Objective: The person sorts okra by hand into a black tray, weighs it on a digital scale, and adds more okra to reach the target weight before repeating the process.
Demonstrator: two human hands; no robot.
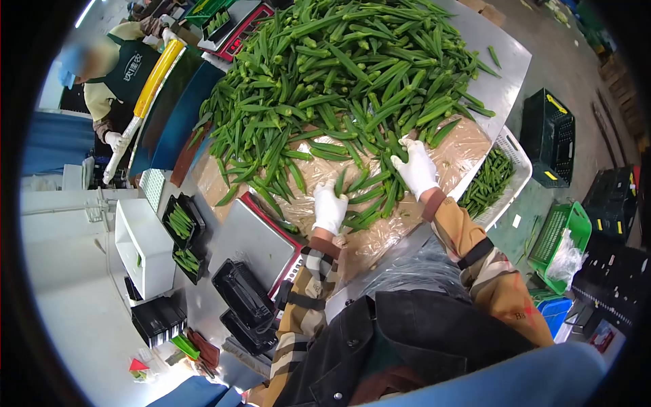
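A big heap of green okra pods covers a metal table lined with clear plastic sheet. My left hand, in a white glove, rests on a small bunch of pods at the near edge of the heap, fingers curled over them. My right hand, also gloved in white, presses down on pods a little further right, fingers spread among them. Both sleeves are plaid.
A digital scale sits left of my left hand. Black trays are stacked nearby, two hold okra. A white crate with okra hangs at the table's right. Another person in an apron works at the far left. Green and black crates stand on the floor.
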